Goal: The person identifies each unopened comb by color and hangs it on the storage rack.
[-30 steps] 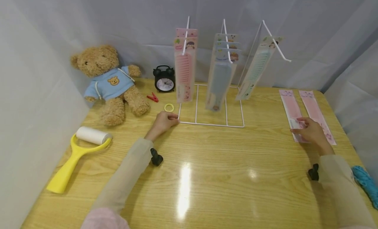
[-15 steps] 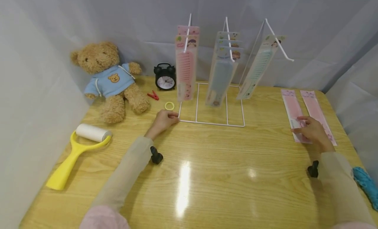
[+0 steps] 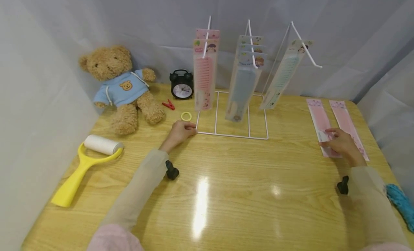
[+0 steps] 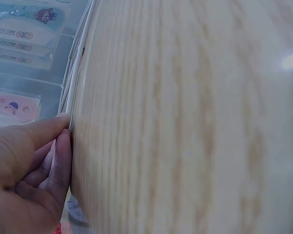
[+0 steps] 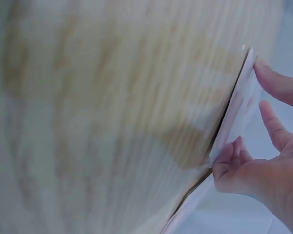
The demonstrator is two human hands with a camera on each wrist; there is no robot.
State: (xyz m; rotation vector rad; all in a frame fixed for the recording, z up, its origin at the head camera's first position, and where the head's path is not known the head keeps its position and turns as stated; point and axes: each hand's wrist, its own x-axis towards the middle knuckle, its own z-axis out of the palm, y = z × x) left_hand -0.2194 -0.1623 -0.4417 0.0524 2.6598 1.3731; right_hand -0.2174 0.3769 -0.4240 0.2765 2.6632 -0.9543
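Observation:
My left hand (image 3: 181, 132) pinches the front left corner of a white wire display rack (image 3: 233, 136). In the left wrist view the thumb and a finger meet at the wire. Two pink comb packages lie flat on the table at the right. My right hand (image 3: 343, 143) holds the left comb package (image 3: 318, 116) near its lower end. In the right wrist view the thumb is at one edge and curled fingers are at the other. The second comb package (image 3: 343, 116) lies beside it, partly behind the hand. Several packaged combs hang from the hooks, including a pink comb (image 3: 203, 82).
A teddy bear (image 3: 126, 87) sits at the back left, near a black alarm clock (image 3: 182, 89). A red clip (image 3: 168, 105) and yellow ring (image 3: 186, 116) lie beside the rack. A yellow lint roller (image 3: 76, 177) lies at left, blue yarn (image 3: 401, 202) at right.
Both hands keep their places on the rack corner and the comb package. The head view has shifted slightly.

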